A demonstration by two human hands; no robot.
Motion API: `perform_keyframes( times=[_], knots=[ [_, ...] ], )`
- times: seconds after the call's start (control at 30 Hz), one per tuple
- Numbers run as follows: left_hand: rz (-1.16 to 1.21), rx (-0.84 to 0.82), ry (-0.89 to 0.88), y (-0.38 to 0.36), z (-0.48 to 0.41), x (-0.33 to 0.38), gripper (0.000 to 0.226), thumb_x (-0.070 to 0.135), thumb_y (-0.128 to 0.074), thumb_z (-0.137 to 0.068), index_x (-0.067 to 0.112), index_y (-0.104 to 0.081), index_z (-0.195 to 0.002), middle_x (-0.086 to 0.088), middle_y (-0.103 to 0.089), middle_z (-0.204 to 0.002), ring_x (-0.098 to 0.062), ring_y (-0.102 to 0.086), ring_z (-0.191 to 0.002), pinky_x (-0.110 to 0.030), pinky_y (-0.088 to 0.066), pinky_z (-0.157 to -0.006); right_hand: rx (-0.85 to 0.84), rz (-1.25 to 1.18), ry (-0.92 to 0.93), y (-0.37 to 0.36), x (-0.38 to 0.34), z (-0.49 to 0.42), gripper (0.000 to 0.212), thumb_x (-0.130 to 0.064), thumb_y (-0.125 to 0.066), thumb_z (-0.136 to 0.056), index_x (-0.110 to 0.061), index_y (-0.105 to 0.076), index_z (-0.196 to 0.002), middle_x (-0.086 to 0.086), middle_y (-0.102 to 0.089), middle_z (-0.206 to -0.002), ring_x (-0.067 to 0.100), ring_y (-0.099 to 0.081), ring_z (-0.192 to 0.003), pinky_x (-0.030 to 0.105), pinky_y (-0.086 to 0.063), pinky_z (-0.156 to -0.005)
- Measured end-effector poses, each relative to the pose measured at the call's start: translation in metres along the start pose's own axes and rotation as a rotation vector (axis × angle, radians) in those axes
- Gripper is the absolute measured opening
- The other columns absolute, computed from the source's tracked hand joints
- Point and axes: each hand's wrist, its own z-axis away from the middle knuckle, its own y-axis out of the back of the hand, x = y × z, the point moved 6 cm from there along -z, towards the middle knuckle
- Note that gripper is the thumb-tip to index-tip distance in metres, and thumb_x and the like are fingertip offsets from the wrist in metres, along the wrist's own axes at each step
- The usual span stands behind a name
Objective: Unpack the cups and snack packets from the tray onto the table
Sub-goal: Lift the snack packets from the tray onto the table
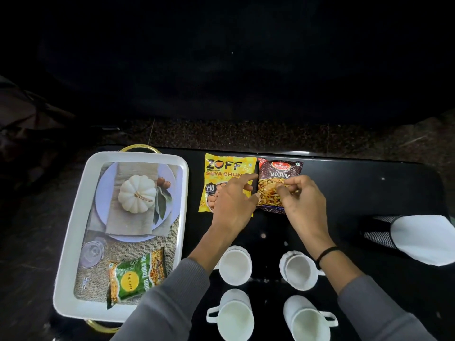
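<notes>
Left hand [234, 203] and right hand [302, 200] pinch the red packet [280, 168] down beside the yellow packet [221, 168] at the tabletop's [369, 193] far edge, so grabbing the green packet [133, 276] in the tray [71, 230] looks next.

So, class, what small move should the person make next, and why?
Probably lift the right hand and left hand off the Haldiram's Mixture packet, which lies flat on the table beside the Zoff soya chunks packet. Then reach the left hand to the green snack packet, the only item left in the tray. The four white cups stand on the table.
</notes>
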Motion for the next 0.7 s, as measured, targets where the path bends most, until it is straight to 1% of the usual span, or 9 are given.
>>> perform_keyframes(
  times=[0.1,0.17,0.23,0.33,0.4,0.47,0.57,0.63,0.7],
  knots=[
    [0.043,0.008,0.042,0.016,0.008,-0.01,0.047,0.015,-0.067,-0.093,0.027,-0.059,-0.138,0.002,-0.066,-0.113,-0.018,-0.063,-0.099,-0.036,-0.055,-0.09,-0.045,-0.01,0.036,-0.014,-0.019,0.012,0.01,-0.025,-0.069,-0.094,-0.017,-0.067,-0.098,-0.001,-0.067,-0.097,0.014,-0.064,-0.088,0.025,-0.053,-0.075],
    [0.06,0.039,0.074,0.031,0.014,-0.021,0.046,0.014,-0.067,-0.091,0.027,-0.061,-0.135,0.003,-0.066,-0.112,-0.016,-0.063,-0.097,-0.034,-0.055,-0.089,-0.083,-0.018,0.061,-0.028,-0.034,0.022,0.009,-0.026,-0.069,-0.094,-0.017,-0.068,-0.097,-0.002,-0.068,-0.097,0.014,-0.065,-0.089,0.026,-0.054,-0.076],
    [0.079,0.069,0.095,0.047,0.021,-0.035,0.043,0.016,-0.068,-0.091,0.026,-0.062,-0.132,0.004,-0.067,-0.11,-0.015,-0.064,-0.096,-0.034,-0.055,-0.088,-0.131,-0.016,0.101,-0.044,-0.049,0.033,0.009,-0.026,-0.069,-0.094,-0.017,-0.069,-0.096,-0.001,-0.068,-0.097,0.013,-0.065,-0.089,0.023,-0.052,-0.073],
    [0.098,0.111,0.126,0.076,0.037,-0.063,0.037,0.019,-0.068,-0.092,0.024,-0.062,-0.129,0.006,-0.069,-0.108,-0.014,-0.065,-0.086,-0.032,-0.057,-0.082,-0.224,-0.018,0.151,-0.078,-0.072,0.055,0.01,-0.028,-0.069,-0.095,-0.018,-0.07,-0.096,-0.006,-0.067,-0.099,0.009,-0.065,-0.087,0.022,-0.051,-0.071],
    [0.093,0.141,0.142,0.095,0.048,-0.085,0.035,0.018,-0.068,-0.092,0.022,-0.064,-0.126,0.005,-0.07,-0.106,-0.014,-0.066,-0.084,-0.027,-0.054,-0.079,-0.283,-0.011,0.185,-0.102,-0.085,0.071,0.01,-0.026,-0.069,-0.095,-0.016,-0.071,-0.096,-0.009,-0.067,-0.095,0.009,-0.066,-0.085,0.019,-0.049,-0.069],
    [0.088,0.146,0.176,0.116,0.061,-0.111,0.03,0.017,-0.068,-0.092,0.021,-0.066,-0.122,0.005,-0.07,-0.107,-0.015,-0.068,-0.09,-0.026,-0.052,-0.08,-0.356,0.008,0.199,-0.128,-0.096,0.088,0.008,-0.024,-0.069,-0.095,-0.016,-0.07,-0.095,-0.006,-0.07,-0.092,0.009,-0.066,-0.084,0.015,-0.047,-0.068],
    [-0.015,0.177,0.208,0.148,0.082,-0.149,0.027,0.015,-0.067,-0.092,0.018,-0.068,-0.118,0.0,-0.07,-0.113,-0.019,-0.067,-0.099,-0.033,-0.055,-0.085,-0.493,0.075,0.164,-0.163,-0.102,0.112,0.008,-0.027,-0.069,-0.096,-0.02,-0.067,-0.092,-0.007,-0.069,-0.088,0.003,-0.064,-0.08,0.01,-0.044,-0.063],
    [-0.097,0.22,0.221,0.168,0.099,-0.173,0.027,0.014,-0.069,-0.091,0.018,-0.069,-0.117,-0.002,-0.068,-0.119,-0.021,-0.066,-0.103,-0.037,-0.054,-0.085,-0.57,0.162,0.118,-0.184,-0.103,0.128,0.012,-0.031,-0.068,-0.096,-0.02,-0.066,-0.091,-0.005,-0.068,-0.089,0.004,-0.064,-0.08,0.015,-0.048,-0.063],
    [-0.172,0.252,0.305,0.183,0.115,-0.194,0.023,0.023,-0.069,-0.092,0.019,-0.069,-0.115,-0.001,-0.065,-0.12,-0.022,-0.064,-0.106,-0.038,-0.054,-0.085,-0.624,0.287,0.077,-0.199,-0.101,0.142,0.022,-0.039,-0.065,-0.096,-0.018,-0.063,-0.091,0.0,-0.067,-0.093,0.015,-0.065,-0.085,0.029,-0.054,-0.071]
  ],
)
